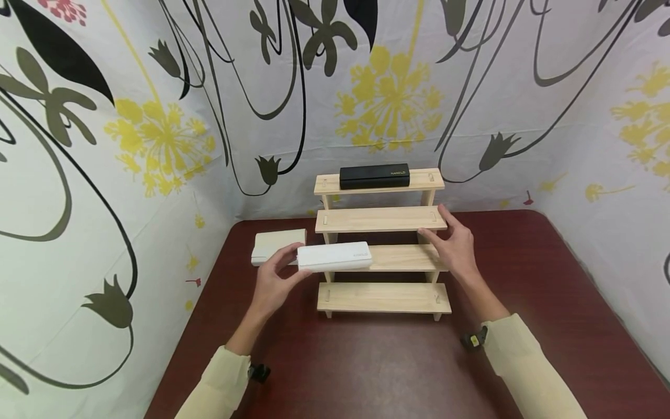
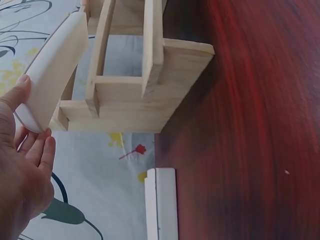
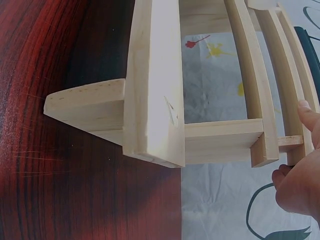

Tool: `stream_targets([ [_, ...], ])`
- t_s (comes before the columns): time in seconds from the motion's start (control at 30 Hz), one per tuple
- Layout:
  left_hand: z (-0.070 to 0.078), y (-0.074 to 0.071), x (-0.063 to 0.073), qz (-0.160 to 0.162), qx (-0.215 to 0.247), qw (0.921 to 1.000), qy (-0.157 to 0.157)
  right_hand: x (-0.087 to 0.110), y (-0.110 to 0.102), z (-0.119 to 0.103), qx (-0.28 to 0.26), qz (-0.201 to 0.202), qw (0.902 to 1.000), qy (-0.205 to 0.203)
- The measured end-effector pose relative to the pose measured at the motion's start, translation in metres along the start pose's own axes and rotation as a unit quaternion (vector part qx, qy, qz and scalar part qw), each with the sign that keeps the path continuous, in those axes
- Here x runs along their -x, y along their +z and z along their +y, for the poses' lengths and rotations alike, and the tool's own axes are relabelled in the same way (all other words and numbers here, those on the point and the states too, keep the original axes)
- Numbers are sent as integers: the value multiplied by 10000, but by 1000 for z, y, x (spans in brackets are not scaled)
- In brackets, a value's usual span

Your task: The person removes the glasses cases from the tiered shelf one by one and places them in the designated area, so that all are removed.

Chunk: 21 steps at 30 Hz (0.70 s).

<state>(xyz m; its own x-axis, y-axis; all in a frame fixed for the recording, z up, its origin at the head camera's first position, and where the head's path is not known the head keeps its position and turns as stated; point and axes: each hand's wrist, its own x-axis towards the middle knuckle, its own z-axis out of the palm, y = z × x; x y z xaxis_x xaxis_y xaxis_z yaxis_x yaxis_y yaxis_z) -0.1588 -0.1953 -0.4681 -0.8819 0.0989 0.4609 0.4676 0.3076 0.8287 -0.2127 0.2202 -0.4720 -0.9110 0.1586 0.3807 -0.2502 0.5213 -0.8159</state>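
"Left grip (image 1: 273, 280)—what's it holding?"
"It's pinching a white case (image 1: 334, 256), which is hovering before the wooden rack (image 1: 384, 298), toward its left."
"And the right grip (image 1: 458, 245)?"
"It's holding the rack's right side—a black case (image 1: 374, 177) is lying on top."

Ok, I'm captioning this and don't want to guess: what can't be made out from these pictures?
- Head view: the lettering on the held white case and the black case, too small to read.
- Head view: the lower right corner of the pale case, hidden behind the left hand.
- Left wrist view: one end of the pale case, cut off by the bottom edge.
- Right wrist view: part of the black case, cut off by the right edge.
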Motion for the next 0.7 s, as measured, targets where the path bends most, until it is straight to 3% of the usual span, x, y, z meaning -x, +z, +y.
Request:
stream_targets([
  [0.3, 19, -9, 9, 59, -14, 10000, 48, 0, 0, 1, -2, 4, 10000, -52],
  [0.7, 14, -24, 18, 204, -46, 9994, -271, 0, 0, 1, -45, -13, 10000, -13],
])
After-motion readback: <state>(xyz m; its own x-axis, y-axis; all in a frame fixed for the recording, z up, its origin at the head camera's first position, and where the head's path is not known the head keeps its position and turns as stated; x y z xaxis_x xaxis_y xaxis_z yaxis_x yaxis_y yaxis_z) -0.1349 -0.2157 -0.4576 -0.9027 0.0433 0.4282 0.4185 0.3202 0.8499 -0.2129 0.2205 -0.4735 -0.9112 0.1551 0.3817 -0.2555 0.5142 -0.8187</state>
